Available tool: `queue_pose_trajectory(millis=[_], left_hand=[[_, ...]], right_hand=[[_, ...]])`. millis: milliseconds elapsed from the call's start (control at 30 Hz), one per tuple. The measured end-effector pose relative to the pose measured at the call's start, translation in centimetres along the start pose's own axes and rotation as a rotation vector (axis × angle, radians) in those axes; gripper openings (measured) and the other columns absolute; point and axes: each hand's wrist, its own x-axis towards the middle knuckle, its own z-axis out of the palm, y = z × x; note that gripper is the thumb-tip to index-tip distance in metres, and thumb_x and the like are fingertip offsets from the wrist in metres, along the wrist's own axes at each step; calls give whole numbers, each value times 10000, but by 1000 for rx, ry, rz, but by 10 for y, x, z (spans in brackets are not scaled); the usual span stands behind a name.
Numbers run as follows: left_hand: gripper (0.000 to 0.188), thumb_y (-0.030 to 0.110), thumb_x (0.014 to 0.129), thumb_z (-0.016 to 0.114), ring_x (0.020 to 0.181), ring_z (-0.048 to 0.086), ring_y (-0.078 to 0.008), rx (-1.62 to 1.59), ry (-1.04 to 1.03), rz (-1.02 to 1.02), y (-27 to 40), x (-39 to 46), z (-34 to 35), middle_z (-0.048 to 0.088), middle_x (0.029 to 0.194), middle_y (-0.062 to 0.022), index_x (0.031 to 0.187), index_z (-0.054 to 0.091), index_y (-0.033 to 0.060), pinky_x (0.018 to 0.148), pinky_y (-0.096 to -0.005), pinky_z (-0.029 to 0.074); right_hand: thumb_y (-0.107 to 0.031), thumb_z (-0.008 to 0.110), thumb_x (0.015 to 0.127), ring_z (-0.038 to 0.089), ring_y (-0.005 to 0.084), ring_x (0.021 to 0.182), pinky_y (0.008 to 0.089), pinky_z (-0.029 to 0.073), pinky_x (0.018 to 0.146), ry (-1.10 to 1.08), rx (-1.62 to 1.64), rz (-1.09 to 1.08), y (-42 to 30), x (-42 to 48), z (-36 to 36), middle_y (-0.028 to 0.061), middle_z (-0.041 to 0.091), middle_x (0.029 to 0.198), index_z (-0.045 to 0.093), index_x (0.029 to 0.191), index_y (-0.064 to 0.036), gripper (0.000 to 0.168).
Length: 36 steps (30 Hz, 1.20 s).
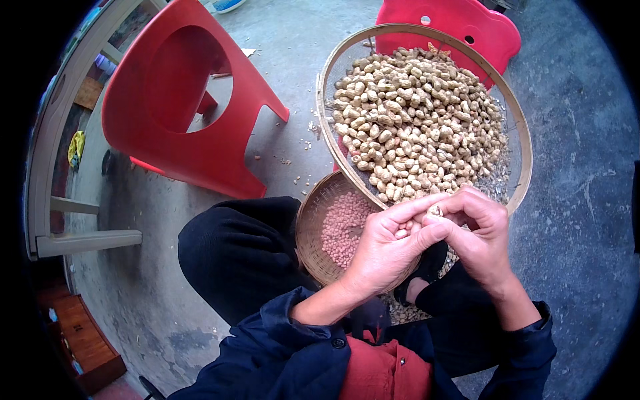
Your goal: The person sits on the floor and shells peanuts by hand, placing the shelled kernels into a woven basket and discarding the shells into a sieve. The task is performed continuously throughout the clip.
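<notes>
My left hand (pixel 385 245) is cupped around several shelled pink peanuts (pixel 407 228). My right hand (pixel 477 230) meets it, and a peanut in its shell (pixel 434 211) is pinched between the fingers where the two hands touch. Just beyond them lies a heap of unshelled peanuts (pixel 415 125) in a round, wooden-rimmed mesh sieve (pixel 522 120). Below and to the left of the sieve, partly under its rim and my left hand, a woven basket (pixel 307 225) holds many shelled pink peanuts (pixel 345 225).
A red plastic chair (pixel 175 145) stands at the left, and a red plastic seat (pixel 450 25) is under the sieve's far side. Bits of shell dot the concrete floor (pixel 280 150). More shells (pixel 405 310) lie between my legs. A pale-framed table (pixel 90 245) is at far left.
</notes>
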Motion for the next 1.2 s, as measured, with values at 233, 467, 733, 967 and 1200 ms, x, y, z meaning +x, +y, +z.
queue_pose_trajectory(millis=[233,467,733,967,1200], left_hand=[[264,147,970,532,964,612,-132,246,72,96,0,1,-6,663,1053,-105,1119,645,-39,846,-258,487],[289,167,984,505,944,611,-136,214,96,19,1,0,-5,663,1039,-110,1138,633,-41,833,-260,483],[347,230,1020,429,486,328,1,49,28,28,-1,2,-5,426,589,84,1215,580,-14,457,-172,276],[255,279,1011,456,443,344,-18,-232,102,-81,-5,4,-6,423,554,61,1030,578,56,421,-176,289],[253,295,1002,477,447,343,-4,-231,116,-197,-5,5,-10,435,577,64,963,583,69,410,-167,268]], right_hand=[[-1,743,725,567,126,594,253,440,535,-38,-115,-117,0,-2,1,62,593,689,668,809,-3,113],[-14,751,726,578,130,620,249,444,559,-39,-70,-84,4,-4,3,70,614,709,677,818,-4,119],[-27,730,783,569,91,692,222,431,599,-40,127,43,5,-5,3,46,625,780,704,870,-9,93],[4,716,792,568,72,745,199,435,626,-27,257,102,5,-2,3,44,632,874,718,933,-23,144],[27,718,729,597,175,705,275,476,599,19,-222,-308,-2,-2,5,73,626,841,708,974,-56,259]])
